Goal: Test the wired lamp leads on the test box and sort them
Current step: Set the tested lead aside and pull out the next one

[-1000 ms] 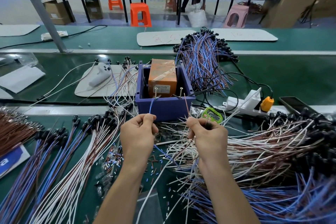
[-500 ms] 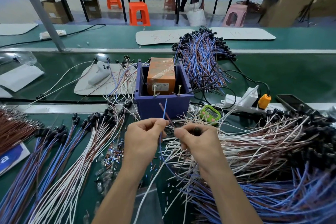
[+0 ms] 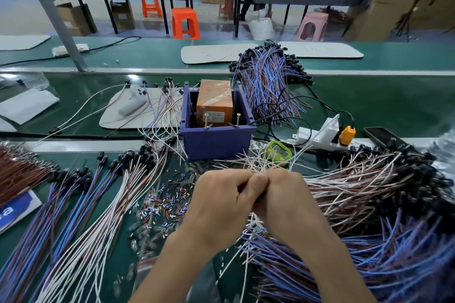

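Right now my left hand (image 3: 219, 204) and right hand (image 3: 283, 202) are knuckle to knuckle at 6 o'clock on the counter (image 3: 369, 106). The fingers (image 3: 257, 181) are curled in and the thumbs pressed together, pinching what I take to be one lamp lead between them. Most of it is buried in my grip. Pale strands fan up past my knuckles, and I cannot tell which of them belong to it.

The test box (image 3: 216, 142) stands at 12 o'clock from my hands, apart from them. An orange block (image 3: 214, 101) sits inside it and two brass screws (image 3: 206, 120) stand up along its near rim. I judge the lead is not on test yet.

To do this well, I should work the two bare ends out until each sticks clear of a hand. Then I put one end on each screw at once and keep them from crossing. I must hold the lamp end where I can see it.

The untested heap (image 3: 357, 192) sprawls at 3 o'clock, touching my right wrist, so stray strands could snag as I lift. The sorted rows (image 3: 98, 204) lie at 9 o'clock, and I would lay a good lead there with its black cap towards the box, like its neighbours.
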Motion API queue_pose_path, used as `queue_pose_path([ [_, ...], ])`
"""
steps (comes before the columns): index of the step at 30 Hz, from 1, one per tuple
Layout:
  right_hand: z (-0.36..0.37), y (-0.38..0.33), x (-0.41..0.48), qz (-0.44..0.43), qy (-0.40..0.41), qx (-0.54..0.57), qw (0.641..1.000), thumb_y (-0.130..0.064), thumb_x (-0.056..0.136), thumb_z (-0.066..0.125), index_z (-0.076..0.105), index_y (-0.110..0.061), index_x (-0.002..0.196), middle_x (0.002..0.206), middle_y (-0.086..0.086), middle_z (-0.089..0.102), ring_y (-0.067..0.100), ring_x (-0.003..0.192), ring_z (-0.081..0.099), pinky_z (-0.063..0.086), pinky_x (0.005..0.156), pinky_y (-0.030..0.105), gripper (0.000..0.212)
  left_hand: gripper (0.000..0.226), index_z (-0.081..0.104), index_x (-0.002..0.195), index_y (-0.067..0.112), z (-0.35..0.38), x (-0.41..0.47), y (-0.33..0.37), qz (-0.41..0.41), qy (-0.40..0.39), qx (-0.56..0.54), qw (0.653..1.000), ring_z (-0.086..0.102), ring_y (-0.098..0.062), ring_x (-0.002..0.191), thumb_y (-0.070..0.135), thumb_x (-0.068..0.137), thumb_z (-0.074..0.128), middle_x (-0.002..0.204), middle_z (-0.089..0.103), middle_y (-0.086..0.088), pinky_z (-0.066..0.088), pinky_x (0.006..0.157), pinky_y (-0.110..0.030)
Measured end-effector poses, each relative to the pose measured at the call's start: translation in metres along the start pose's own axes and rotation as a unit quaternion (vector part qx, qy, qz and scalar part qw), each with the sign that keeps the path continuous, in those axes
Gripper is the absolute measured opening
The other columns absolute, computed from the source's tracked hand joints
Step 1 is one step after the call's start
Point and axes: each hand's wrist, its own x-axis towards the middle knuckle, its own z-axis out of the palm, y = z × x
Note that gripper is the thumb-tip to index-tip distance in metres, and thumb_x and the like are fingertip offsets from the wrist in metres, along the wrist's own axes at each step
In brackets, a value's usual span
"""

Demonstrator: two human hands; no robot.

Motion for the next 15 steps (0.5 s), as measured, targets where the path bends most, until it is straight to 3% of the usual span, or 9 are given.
queue_pose_path([
  [2, -0.002, 0.002, -0.003, 0.007, -0.005, 0.041, 0.999, -0.017, 0.077, 0.068, 0.072, -0.023, 0.074, 0.063, -0.004, 0.067, 0.010, 0.057, 0.062, 0.048, 0.052, 0.028, 0.007, 0.046, 0.069, 0.074, 0.017, 0.008, -0.002, -0.001, -0.018, 0.017, -0.052, 0.998, 0.059, -0.016, 0.063, 0.050, 0.100, 0.050, 0.065, 0.065, 0.008, 0.047, 0.063, -0.038],
  [5, -0.005, 0.007, -0.010, 0.011, 0.010, 0.146, 0.989, -0.020, 0.077, 0.078, 0.074, -0.037, 0.076, 0.065, -0.016, 0.067, 0.001, 0.058, 0.060, 0.041, 0.052, 0.012, 0.018, 0.036, 0.075, 0.083, 0.025, 0.013, -0.003, -0.005, -0.060, 0.082, -0.049, 0.994, 0.062, -0.008, 0.065, 0.049, 0.096, 0.051, 0.067, 0.068, 0.016, 0.042, 0.061, -0.026],
  [8, -0.002, 0.011, -0.013, 0.005, -0.004, 0.210, 0.978, -0.024, 0.089, 0.071, 0.076, -0.030, 0.084, 0.060, -0.007, 0.062, 0.003, 0.053, 0.048, 0.037, 0.052, 0.019, 0.008, 0.046, 0.070, 0.067, 0.024, 0.016, -0.006, -0.014, -0.087, 0.119, 0.010, 0.989, 0.053, -0.005, 0.058, 0.052, 0.096, 0.048, 0.050, 0.054, 0.017, 0.030, 0.055, -0.027],
  [11, 0.003, 0.012, -0.013, -0.017, -0.029, 0.246, 0.969, -0.023, 0.096, 0.066, 0.078, -0.024, 0.090, 0.061, 0.003, 0.058, 0.008, 0.056, 0.043, 0.038, 0.054, 0.036, 0.014, 0.050, 0.072, 0.076, 0.028, 0.018, -0.012, -0.013, -0.101, 0.098, 0.037, 0.989, 0.052, -0.008, 0.058, 0.060, 0.097, 0.041, 0.052, 0.054, 0.017, 0.036, 0.056, -0.024],
  [13, 0.007, 0.010, -0.015, -0.036, -0.037, 0.271, 0.961, -0.025, 0.098, 0.064, 0.078, -0.022, 0.090, 0.057, -0.005, 0.053, 0.006, 0.054, 0.040, 0.035, 0.051, 0.029, 0.016, 0.054, 0.070, 0.072, 0.028, 0.019, -0.011, -0.017, -0.117, 0.083, 0.018, 0.990, 0.052, -0.011, 0.056, 0.063, 0.096, 0.038, 0.051, 0.055, 0.011, 0.040, 0.057, -0.034],
  [15, 0.013, 0.010, -0.018, -0.032, -0.030, 0.328, 0.944, -0.024, 0.096, 0.064, 0.078, -0.021, 0.089, 0.055, -0.010, 0.047, 0.005, 0.053, 0.036, 0.031, 0.051, 0.021, 0.017, 0.053, 0.066, 0.064, 0.022, 0.016, -0.007, -0.020, -0.142, 0.054, -0.077, 0.985, 0.044, -0.008, 0.050, 0.060, 0.093, 0.043, 0.047, 0.050, 0.011, 0.036, 0.054, -0.033],
])
